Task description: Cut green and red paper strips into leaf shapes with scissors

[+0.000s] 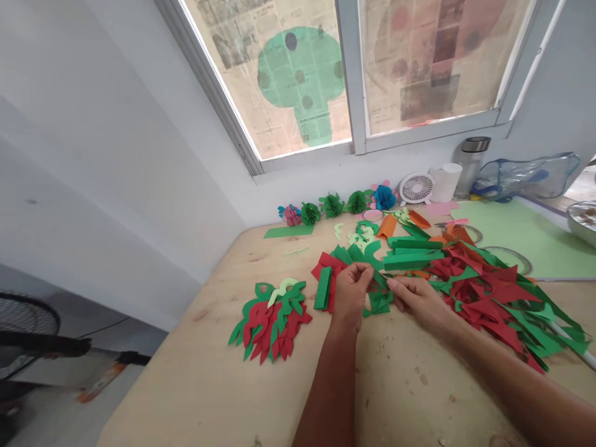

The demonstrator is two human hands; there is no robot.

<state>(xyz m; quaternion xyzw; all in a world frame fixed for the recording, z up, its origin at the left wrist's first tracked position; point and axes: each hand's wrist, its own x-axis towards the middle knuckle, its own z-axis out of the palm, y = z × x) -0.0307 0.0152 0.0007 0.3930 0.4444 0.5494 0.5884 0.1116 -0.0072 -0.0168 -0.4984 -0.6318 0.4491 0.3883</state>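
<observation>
My left hand [351, 288] is closed in a pinch near the middle of the table, on a piece of green paper [380, 280]. From the right, my right hand [412, 297] pinches the other end of that green piece, its fingers closed. Beside my left wrist lies a folded green paper strip [323, 288] on red paper [322, 267]. Below the held piece are green scraps [380, 302]. To the left, cut red leaf shapes [261, 323] and green leaf shapes [237, 332] form a spread-out pile. Folded green strips [414, 253] lie just beyond my right hand.
A large heap of red and green scraps [493, 298] covers the right side. Along the wall stand green paper flowers [332, 205], a blue one [385, 197], a small white fan [416, 188] and a bottle [471, 167]. A metal bowl [584, 220] sits far right.
</observation>
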